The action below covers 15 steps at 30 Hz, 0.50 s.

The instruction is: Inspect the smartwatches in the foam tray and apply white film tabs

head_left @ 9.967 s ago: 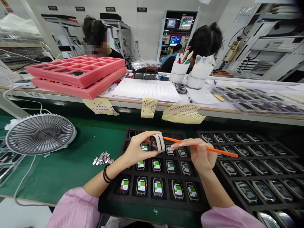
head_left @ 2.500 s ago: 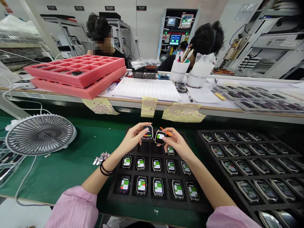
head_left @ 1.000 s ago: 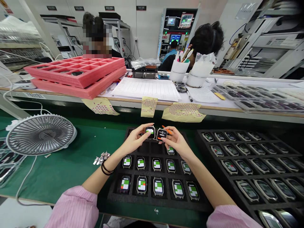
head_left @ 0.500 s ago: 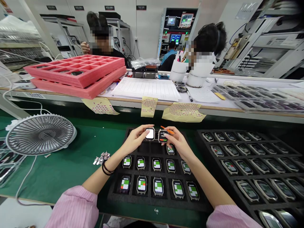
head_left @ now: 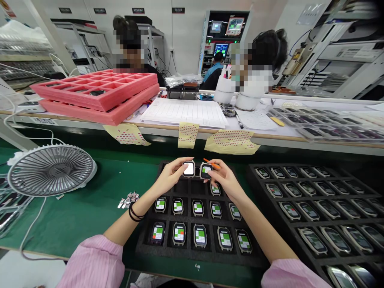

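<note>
Between thumb and fingers, my left hand [head_left: 171, 174] grips a strapless smartwatch [head_left: 189, 169] with a blank white screen. Beside it, my right hand [head_left: 225, 179] grips a second smartwatch [head_left: 206, 171] showing green and white blocks, its thumb on the screen. An orange stick-like tool [head_left: 212, 164] also rests in the right hand; its far part is hidden by the fingers. Both watches are held apart, above a black foam tray [head_left: 189, 218]. In the tray's pockets lie several watches with lit green and white screens, two of them with a red block.
Another black foam tray [head_left: 294, 236] of watches lies to the right. On the left stand a grey fan [head_left: 64, 170] and a pile of small white pieces [head_left: 128, 199]. Red foam trays [head_left: 120, 106] and paper sheets [head_left: 183, 114] sit on the raised shelf. Co-workers sit beyond it.
The right watch's screen has switched from a dark page with red and green at the bottom to green and white blocks. My hands have barely moved. A co-worker's raised hand has dropped from sight.
</note>
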Each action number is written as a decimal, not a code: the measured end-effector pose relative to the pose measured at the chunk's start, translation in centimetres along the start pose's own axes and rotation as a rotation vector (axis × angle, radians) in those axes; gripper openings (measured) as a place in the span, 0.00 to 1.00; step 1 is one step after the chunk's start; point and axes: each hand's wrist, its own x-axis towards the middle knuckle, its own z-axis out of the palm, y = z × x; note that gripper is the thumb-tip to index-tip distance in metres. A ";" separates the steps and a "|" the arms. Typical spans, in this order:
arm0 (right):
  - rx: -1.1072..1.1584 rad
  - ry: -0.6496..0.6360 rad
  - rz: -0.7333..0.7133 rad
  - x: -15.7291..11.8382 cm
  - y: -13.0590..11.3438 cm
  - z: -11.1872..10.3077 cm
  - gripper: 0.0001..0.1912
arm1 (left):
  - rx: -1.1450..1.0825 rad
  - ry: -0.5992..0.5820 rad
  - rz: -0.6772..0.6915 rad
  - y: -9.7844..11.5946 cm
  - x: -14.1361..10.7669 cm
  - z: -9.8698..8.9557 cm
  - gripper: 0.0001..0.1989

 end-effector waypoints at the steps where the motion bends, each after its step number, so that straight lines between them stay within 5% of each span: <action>1: -0.003 0.016 0.006 0.0 -0.1 0.1 0.19 | 0.004 0.000 -0.001 0.0 0.0 0.0 0.20; 15: -0.040 0.067 0.031 0.2 0.1 0.0 0.17 | 0.025 -0.015 -0.039 -0.9 0.1 -0.1 0.20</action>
